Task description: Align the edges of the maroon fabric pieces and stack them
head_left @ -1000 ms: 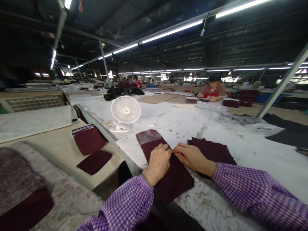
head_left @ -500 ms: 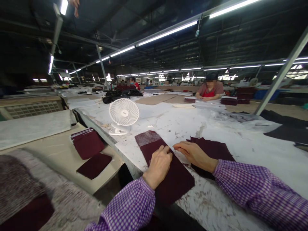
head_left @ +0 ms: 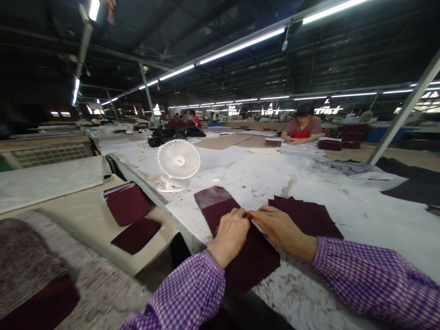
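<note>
Head: hands [head_left: 229, 236] at maroon cloth [head_left: 256, 263]

Widest room: bare stretch of worktop [head_left: 249, 172] ahead of both hands, between white fan [head_left: 179, 160] and crumpled plastic sheet [head_left: 364, 176]. Fan stands upright ahead-left, in the way of a low reach there; passable on its right. Left grip [head_left: 229, 236] and right grip [head_left: 283, 233] nearly meet over maroon panel [head_left: 259, 263], so very tight between. Maroon pieces [head_left: 311, 216] lie low just past right grip, passable above. Right sleeve [head_left: 364, 270] fills near right. Slanted metal post [head_left: 402, 112] bars far right.
</note>
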`<action>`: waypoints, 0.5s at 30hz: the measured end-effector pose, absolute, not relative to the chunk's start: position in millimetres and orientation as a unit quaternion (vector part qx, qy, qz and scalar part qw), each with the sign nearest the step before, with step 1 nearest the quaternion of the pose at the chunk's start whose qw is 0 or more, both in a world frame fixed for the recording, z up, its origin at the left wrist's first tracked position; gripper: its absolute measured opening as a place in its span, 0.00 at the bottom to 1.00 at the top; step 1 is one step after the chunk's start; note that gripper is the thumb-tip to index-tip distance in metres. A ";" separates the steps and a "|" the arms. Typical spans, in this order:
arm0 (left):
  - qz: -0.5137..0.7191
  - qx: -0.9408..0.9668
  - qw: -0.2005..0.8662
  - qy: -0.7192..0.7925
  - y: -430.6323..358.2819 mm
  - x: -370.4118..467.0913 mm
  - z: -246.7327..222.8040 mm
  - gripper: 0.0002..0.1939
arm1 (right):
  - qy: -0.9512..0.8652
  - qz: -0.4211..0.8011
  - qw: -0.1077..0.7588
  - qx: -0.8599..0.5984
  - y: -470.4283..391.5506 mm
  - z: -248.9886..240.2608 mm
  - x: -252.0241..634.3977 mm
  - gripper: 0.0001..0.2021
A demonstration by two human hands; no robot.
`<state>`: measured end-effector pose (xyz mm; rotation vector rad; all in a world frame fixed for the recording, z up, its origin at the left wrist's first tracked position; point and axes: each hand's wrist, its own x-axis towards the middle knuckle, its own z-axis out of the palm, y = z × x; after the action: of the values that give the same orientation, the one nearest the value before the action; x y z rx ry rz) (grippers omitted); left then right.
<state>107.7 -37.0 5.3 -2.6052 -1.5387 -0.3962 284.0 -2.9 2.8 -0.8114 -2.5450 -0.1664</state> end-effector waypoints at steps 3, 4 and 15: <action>-0.137 -0.850 0.041 -0.507 -36.1 108.9 4.3 0.13 | -0.932 -0.057 0.191 -0.302 -7.9 0.4 283.1 0.14; -0.143 -0.850 0.042 -0.506 -35.4 108.2 4.1 0.12 | -0.934 -0.054 0.183 -0.302 -8.9 -0.2 283.2 0.14; -0.307 -0.833 -0.035 -0.459 -54.4 49.7 -4.3 0.16 | -0.937 -0.002 0.184 -0.298 -3.2 1.0 284.0 0.17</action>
<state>49.7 -54.4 -4.3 -2.6765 -1.4731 -0.9872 284.0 -3.2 1.0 -0.8406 -2.6410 -0.0060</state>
